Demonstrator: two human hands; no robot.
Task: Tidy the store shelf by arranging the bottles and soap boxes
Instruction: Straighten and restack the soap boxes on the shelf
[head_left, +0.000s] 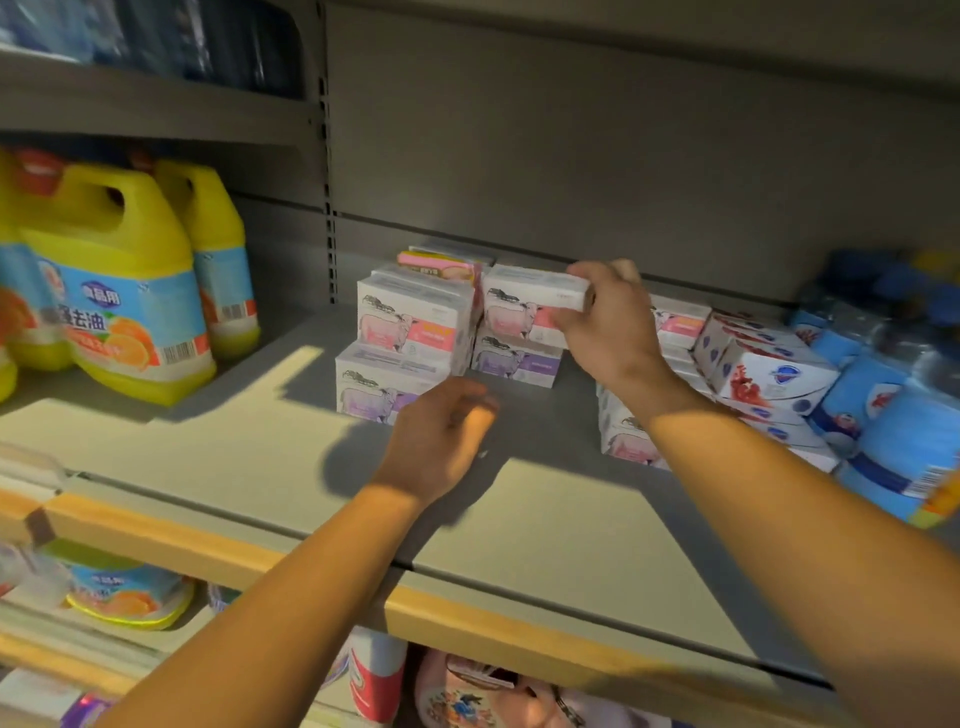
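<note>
Head view showed my right hand (602, 312) pinching a soap box (535, 291) by its right end, thumb under and fingers curled over the top, holding it on the stack (514, 338) of like boxes toward the back of the shelf (571, 545), near its middle. My left hand (441, 436) hung just in front of the left pile (410, 343), fingers loosely curled and holding nothing.

I judged the box light and stiff, thin card round a hard bar, easy to dent at the corners if squeezed. The short ends seemed the best hold, since the broad faces looked glossy and might slip.

It was white and oblong, with a printed animal and a pink band on the front; boxes lower in the stack had purple bands. More boxes (769, 374) lay tilted toward the right edge, against blue packs (893, 431). Yellow bottles (119, 291) with blue labels stood at the left edge.
</note>
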